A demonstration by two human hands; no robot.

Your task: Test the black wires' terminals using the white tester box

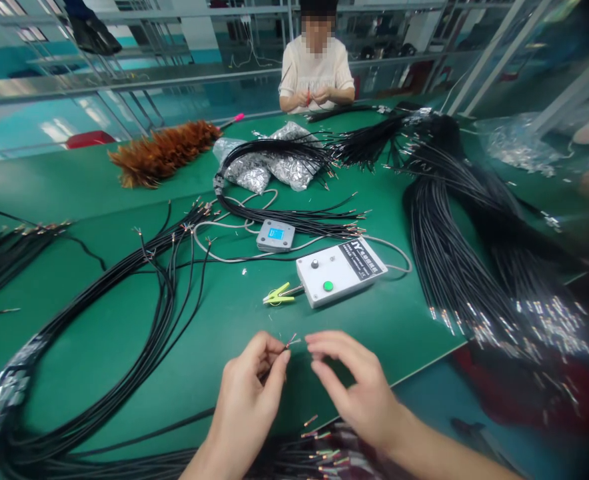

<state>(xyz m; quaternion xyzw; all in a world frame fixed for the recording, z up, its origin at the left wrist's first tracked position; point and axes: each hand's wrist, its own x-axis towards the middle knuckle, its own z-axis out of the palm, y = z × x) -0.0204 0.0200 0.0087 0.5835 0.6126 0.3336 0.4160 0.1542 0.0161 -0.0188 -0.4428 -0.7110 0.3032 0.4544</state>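
Between thumb and fingers, my left hand pinches a black cable near its end, where thin split wires stick out. Just to the right, my right hand is open, its thumb and fingertips apart and close to those wire ends. Beyond both hands stands a white box with a green button, a knob and a black label. A yellow-green clip juts from its left side. Large bundles of black cables curve around on the left, and more cable ends lie below my hands.
A grey device with a blue screen sits behind the box. Bags of silvery pieces and a brown feather duster lie farther back. Thick black cable bundles hang over the right edge. Across the green table sits another person.
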